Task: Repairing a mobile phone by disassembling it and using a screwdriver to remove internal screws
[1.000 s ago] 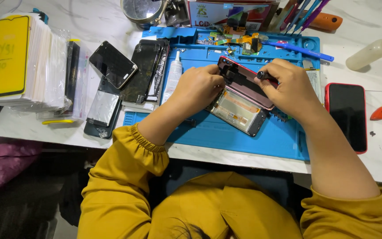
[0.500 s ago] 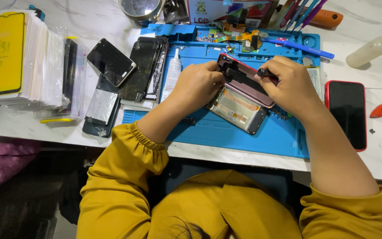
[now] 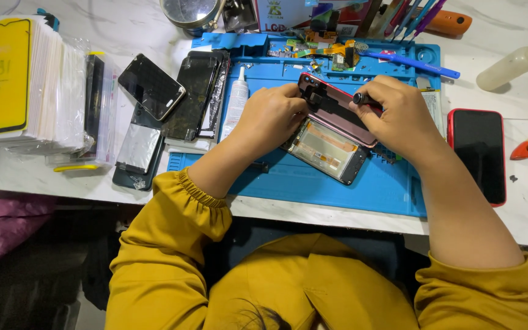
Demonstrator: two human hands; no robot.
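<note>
**Q:** What do the two hands hold, and how are they set?

**A:** The left hand (image 3: 274,116), fingers curled and pressed together, grips the left edge of the maroon phone back panel (image 3: 339,111). The right hand (image 3: 400,115) is closed round a small black-handled tool (image 3: 362,99), pinching it between thumb and fingers; its tip, hidden by the fingers, points at 9 o'clock toward the panel.

**Q:** Where does the panel lie?

**A:** At the centre of the blue repair mat (image 3: 313,183), tilted, its upper corner toward 11 o'clock. It is lifted over the opened phone body (image 3: 325,151), which lies flat on the mat at 6 o'clock of the panel and touches it along one edge.

**Q:** What surrounds the work?

**A:** At 3 o'clock, off the mat, a red-edged phone (image 3: 476,154) lies face up. At 9 o'clock stand a white glue bottle (image 3: 235,101) and a pile of dark screen panels (image 3: 198,95); farther in the same direction, a stack of wrapped screen protectors topped by a yellow card (image 3: 1,76). At 12 o'clock, small loose parts (image 3: 328,52) sit in the mat's tray. At 1 o'clock lies a blue pen-shaped tool (image 3: 410,61), and at 2 o'clock a pale plastic bottle (image 3: 514,62) rests on its side.
</note>
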